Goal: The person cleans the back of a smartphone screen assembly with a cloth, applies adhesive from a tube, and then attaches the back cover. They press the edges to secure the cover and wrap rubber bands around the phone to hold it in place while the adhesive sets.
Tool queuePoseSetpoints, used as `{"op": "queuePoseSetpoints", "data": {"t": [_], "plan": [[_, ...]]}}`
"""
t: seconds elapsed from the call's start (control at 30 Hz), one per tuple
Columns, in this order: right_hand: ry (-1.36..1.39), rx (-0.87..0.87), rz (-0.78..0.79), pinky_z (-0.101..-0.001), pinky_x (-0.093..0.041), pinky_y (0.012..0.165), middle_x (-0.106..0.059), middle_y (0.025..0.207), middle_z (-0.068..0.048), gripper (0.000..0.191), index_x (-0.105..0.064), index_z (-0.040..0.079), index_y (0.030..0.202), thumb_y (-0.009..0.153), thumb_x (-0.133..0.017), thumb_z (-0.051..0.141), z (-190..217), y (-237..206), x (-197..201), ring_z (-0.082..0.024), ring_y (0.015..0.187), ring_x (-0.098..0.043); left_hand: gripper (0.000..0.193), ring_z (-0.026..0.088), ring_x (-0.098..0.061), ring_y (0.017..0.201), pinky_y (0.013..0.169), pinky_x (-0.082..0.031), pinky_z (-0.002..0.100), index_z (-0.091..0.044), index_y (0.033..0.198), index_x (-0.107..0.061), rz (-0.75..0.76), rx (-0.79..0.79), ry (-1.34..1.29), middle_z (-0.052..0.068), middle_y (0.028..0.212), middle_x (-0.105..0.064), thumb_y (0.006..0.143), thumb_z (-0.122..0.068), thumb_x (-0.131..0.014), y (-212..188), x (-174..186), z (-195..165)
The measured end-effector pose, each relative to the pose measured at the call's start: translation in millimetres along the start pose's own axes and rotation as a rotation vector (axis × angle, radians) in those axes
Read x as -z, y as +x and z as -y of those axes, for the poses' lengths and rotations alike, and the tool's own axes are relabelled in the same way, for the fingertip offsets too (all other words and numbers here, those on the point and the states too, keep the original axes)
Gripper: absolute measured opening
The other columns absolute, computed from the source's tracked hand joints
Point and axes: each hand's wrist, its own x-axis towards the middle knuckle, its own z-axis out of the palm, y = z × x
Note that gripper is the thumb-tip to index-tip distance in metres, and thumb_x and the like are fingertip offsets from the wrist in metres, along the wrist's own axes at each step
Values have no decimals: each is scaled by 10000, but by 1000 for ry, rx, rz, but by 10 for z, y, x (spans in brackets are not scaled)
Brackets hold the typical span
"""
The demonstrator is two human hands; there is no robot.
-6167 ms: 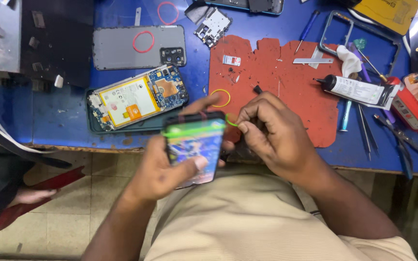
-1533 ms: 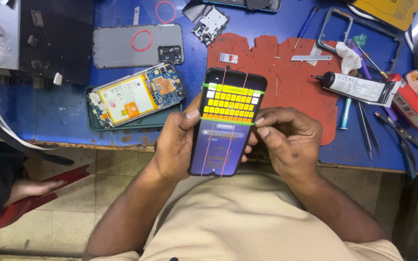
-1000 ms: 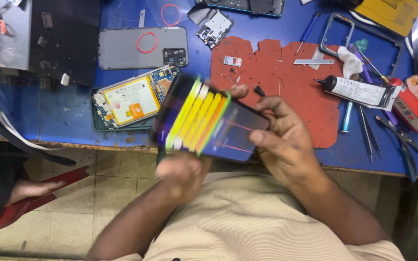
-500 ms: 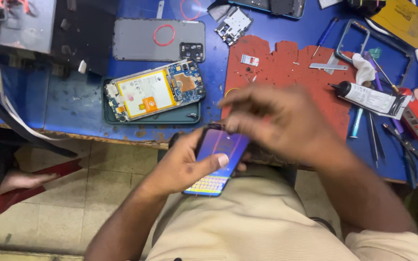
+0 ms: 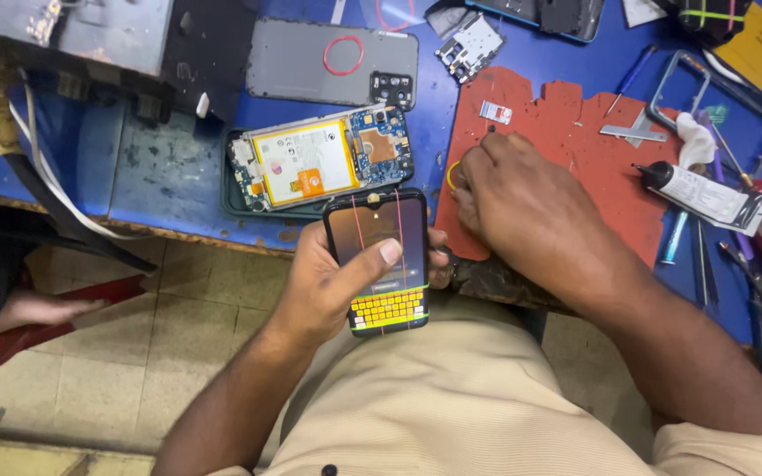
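Person, seen from above: two bare forearms, no sleeves reaching the wrists; left hand [image 5: 332, 282] and right hand [image 5: 522, 198] uncovered, no gloves, rings or watch seen; nails kept short; a beige short-sleeved shirt [image 5: 451, 397] is worn, plain fabric; one small dark button noted at the lower edge.

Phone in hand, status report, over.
Left hand grips lit phone, thumb across screen. Right hand rests on red mat. Opened phone lies beyond, apart.
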Motion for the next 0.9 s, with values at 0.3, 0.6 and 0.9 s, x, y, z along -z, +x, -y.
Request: {"op": "queuePoseSetpoints", "data": {"t": [0.3,0.6,0.9], "plan": [[726,-30,-121,-308,-565,807,-677,962,-119,128,-527,17,972,932,-645,-13,-64,-271,-116,-188,885,-692,568,176,-634,1157,980,-590,380,51,1481,-458,83,-81,239,43,1507,-534,953,-86,-619,50,-85,-113],[1762,-35,-189,-309,-576,823,-682,965,-131,173,-527,74,1069,1034,-677,-4,-301,-625,-364,-183,919,-686,442,184,-725,1102,992,-601,365,32,1428,-521,163,87,219,142,1207,-718,1012,-73,-631,64,-193,28],[1881,-168,-270,-228,-528,681,-686,1030,-154,241,-679,-46,1187,988,-717,86,-297,-764,-394,-126,778,-653,430,199,-742,1043,938,-620,373,29,1433,-534,102,130,321,195,1181,-741,1035,-116,-608,113,-350,107]]}}
